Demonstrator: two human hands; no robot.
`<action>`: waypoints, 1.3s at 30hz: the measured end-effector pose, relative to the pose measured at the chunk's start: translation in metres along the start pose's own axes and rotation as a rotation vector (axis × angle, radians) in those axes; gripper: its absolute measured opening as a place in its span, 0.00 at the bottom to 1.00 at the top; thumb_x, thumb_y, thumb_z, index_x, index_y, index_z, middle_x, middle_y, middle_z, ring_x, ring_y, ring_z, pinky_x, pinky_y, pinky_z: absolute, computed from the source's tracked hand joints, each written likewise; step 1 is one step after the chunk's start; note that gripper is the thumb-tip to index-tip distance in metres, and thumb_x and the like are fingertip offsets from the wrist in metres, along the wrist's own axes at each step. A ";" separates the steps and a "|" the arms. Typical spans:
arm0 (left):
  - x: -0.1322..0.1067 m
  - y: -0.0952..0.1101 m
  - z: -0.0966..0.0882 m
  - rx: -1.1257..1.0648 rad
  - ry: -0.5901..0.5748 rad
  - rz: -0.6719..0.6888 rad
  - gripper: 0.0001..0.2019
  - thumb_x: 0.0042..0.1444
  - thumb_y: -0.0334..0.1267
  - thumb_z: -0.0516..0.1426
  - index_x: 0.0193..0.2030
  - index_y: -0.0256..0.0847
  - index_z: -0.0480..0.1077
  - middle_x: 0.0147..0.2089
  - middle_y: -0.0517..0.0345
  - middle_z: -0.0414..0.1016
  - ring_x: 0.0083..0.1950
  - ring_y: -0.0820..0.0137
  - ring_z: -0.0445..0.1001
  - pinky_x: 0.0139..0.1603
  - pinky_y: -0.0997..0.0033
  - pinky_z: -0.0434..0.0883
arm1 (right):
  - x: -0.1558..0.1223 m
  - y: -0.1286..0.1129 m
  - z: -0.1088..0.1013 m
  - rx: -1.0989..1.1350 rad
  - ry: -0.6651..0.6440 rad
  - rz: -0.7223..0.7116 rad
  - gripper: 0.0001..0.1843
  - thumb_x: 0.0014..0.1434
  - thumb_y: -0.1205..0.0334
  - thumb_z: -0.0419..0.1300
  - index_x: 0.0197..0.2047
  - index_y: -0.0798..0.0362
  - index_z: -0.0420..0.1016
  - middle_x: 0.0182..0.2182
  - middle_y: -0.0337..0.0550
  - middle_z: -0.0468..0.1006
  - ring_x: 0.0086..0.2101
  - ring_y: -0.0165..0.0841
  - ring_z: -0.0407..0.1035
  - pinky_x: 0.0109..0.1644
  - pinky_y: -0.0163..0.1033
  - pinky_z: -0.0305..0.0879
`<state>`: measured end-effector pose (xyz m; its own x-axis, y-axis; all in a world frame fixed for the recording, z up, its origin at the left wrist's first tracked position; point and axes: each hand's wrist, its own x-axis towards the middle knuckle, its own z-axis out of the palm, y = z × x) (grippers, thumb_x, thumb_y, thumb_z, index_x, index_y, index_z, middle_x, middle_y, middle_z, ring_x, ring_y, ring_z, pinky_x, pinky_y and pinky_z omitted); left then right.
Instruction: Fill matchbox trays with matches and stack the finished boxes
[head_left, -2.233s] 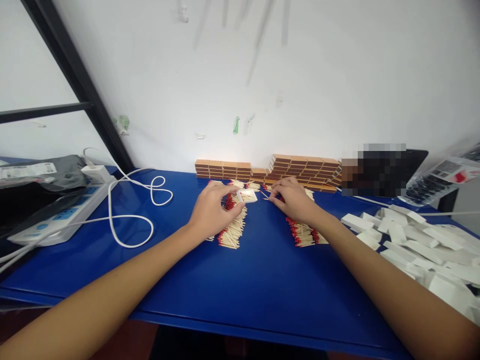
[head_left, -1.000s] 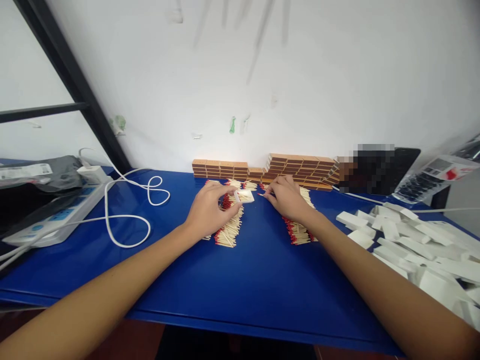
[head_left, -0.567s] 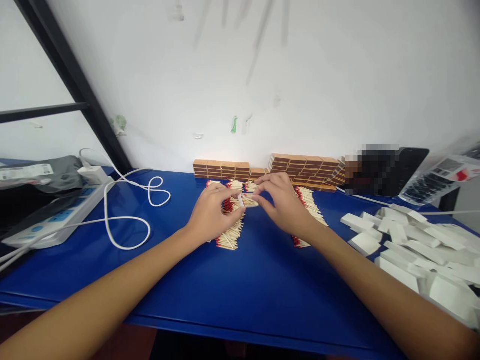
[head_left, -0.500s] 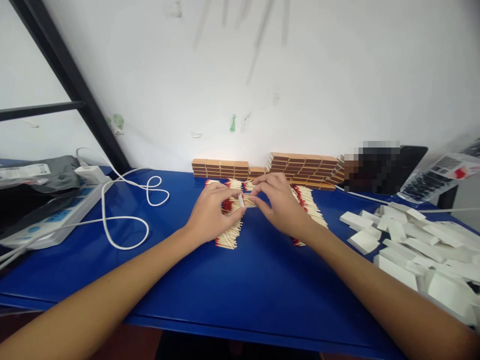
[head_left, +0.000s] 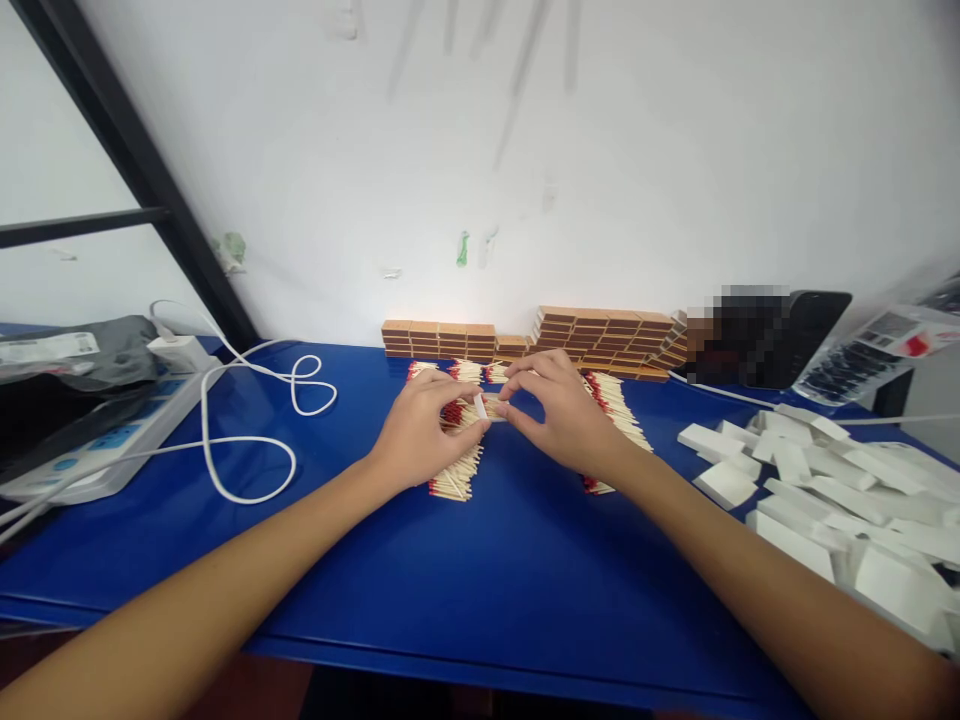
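Between my two hands is a small white matchbox tray (head_left: 481,407), raised just over the desk, with matches (head_left: 494,404) in it. My left hand (head_left: 421,428) pinches the tray's left end between thumb and fingers. At the right end, the thumb and fingers of my right hand (head_left: 561,410) close on the tray; they partly hide that end. Loose matches with red heads (head_left: 459,462) lie in a pile below my left hand. Another pile of matches (head_left: 619,412) lies beside and under my right hand.
Filled rows of stacked matchboxes (head_left: 600,335) stand along the wall. White empty trays (head_left: 825,480) are heaped at the right, near a phone (head_left: 814,335) and a plastic bottle (head_left: 870,355). At the left are a power strip (head_left: 112,440) and a looped white cable (head_left: 292,465) on the blue desk (head_left: 450,590).
Both hands keep their grip at nearly the same spot. The white tray tilts slightly, and the whole view has shifted a little.
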<state>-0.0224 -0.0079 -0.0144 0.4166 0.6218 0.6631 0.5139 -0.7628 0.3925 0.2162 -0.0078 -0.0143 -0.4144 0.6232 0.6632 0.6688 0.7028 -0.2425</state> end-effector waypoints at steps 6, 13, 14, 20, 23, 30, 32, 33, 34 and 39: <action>0.000 0.004 -0.001 -0.020 -0.021 0.014 0.14 0.59 0.34 0.71 0.52 0.41 0.82 0.47 0.50 0.86 0.52 0.58 0.81 0.55 0.54 0.80 | 0.001 0.005 -0.003 -0.008 -0.033 -0.033 0.03 0.69 0.64 0.67 0.41 0.48 0.78 0.50 0.51 0.82 0.55 0.48 0.69 0.61 0.61 0.70; 0.000 0.004 -0.001 -0.067 -0.031 -0.067 0.13 0.59 0.37 0.72 0.51 0.43 0.83 0.48 0.52 0.86 0.52 0.59 0.82 0.55 0.55 0.80 | 0.000 0.000 -0.004 0.008 -0.049 -0.073 0.03 0.70 0.62 0.65 0.41 0.48 0.80 0.52 0.51 0.81 0.56 0.48 0.68 0.63 0.62 0.70; 0.000 0.004 -0.001 -0.074 -0.031 -0.071 0.13 0.59 0.37 0.72 0.51 0.43 0.83 0.48 0.52 0.86 0.52 0.59 0.82 0.55 0.55 0.81 | 0.000 0.000 -0.003 0.009 -0.058 -0.067 0.03 0.70 0.63 0.65 0.41 0.47 0.80 0.52 0.51 0.80 0.56 0.48 0.68 0.63 0.63 0.70; 0.000 0.003 -0.001 -0.091 -0.032 -0.079 0.13 0.58 0.37 0.72 0.51 0.44 0.83 0.48 0.51 0.86 0.52 0.59 0.82 0.55 0.53 0.81 | 0.000 0.001 -0.005 0.032 -0.105 -0.043 0.07 0.72 0.65 0.61 0.43 0.46 0.80 0.53 0.51 0.80 0.58 0.48 0.67 0.64 0.64 0.69; 0.000 0.002 -0.001 -0.100 -0.028 -0.075 0.14 0.59 0.36 0.72 0.51 0.44 0.83 0.48 0.52 0.86 0.51 0.59 0.82 0.55 0.54 0.81 | 0.000 0.002 -0.007 0.043 -0.119 -0.020 0.03 0.71 0.63 0.63 0.44 0.46 0.79 0.53 0.51 0.79 0.59 0.48 0.67 0.64 0.64 0.68; -0.001 0.001 0.001 -0.118 -0.023 -0.083 0.14 0.58 0.36 0.72 0.51 0.43 0.83 0.49 0.50 0.86 0.52 0.59 0.83 0.55 0.52 0.81 | 0.000 0.006 -0.010 0.043 -0.151 -0.012 0.04 0.70 0.62 0.65 0.39 0.48 0.77 0.48 0.50 0.80 0.55 0.48 0.68 0.63 0.61 0.68; -0.001 0.001 0.000 -0.130 -0.030 -0.091 0.14 0.58 0.36 0.72 0.51 0.43 0.83 0.49 0.50 0.86 0.52 0.58 0.83 0.55 0.52 0.80 | 0.001 0.006 -0.010 0.043 -0.162 -0.020 0.05 0.71 0.63 0.64 0.40 0.48 0.77 0.48 0.50 0.80 0.55 0.48 0.68 0.63 0.61 0.68; -0.001 0.002 0.000 -0.136 -0.034 -0.094 0.13 0.58 0.37 0.72 0.50 0.43 0.83 0.49 0.50 0.86 0.52 0.58 0.83 0.55 0.52 0.80 | 0.001 0.006 -0.010 0.042 -0.168 -0.023 0.05 0.71 0.63 0.63 0.40 0.48 0.77 0.48 0.50 0.80 0.55 0.48 0.68 0.63 0.61 0.69; 0.000 0.002 -0.001 -0.140 -0.038 -0.095 0.13 0.58 0.37 0.72 0.50 0.43 0.83 0.49 0.50 0.86 0.52 0.58 0.83 0.55 0.52 0.80 | 0.001 0.005 -0.010 0.041 -0.172 -0.027 0.05 0.71 0.63 0.63 0.40 0.48 0.77 0.48 0.51 0.80 0.56 0.48 0.68 0.62 0.61 0.69; 0.000 0.002 -0.001 -0.139 -0.039 -0.094 0.13 0.58 0.38 0.71 0.51 0.44 0.83 0.49 0.51 0.86 0.51 0.58 0.83 0.56 0.51 0.80 | 0.002 0.005 -0.010 0.010 -0.155 -0.069 0.05 0.73 0.63 0.61 0.42 0.48 0.76 0.50 0.52 0.80 0.57 0.48 0.68 0.62 0.61 0.70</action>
<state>-0.0222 -0.0095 -0.0125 0.4018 0.6961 0.5950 0.4444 -0.7164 0.5379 0.2248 -0.0066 -0.0074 -0.5498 0.6185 0.5614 0.6298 0.7484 -0.2077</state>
